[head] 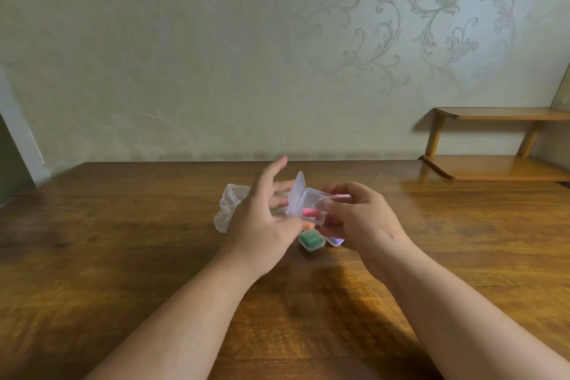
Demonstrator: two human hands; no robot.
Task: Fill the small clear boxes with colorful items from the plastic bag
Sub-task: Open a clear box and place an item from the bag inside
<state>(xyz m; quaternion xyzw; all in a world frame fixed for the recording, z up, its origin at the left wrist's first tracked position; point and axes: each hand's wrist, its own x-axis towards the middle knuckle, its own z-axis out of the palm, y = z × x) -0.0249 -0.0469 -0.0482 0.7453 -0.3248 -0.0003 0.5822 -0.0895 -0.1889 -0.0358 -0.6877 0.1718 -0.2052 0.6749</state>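
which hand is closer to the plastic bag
Left. The left hand is right beside the plastic bag, partly covering it; the right hand is beyond the open clear box, farther away.
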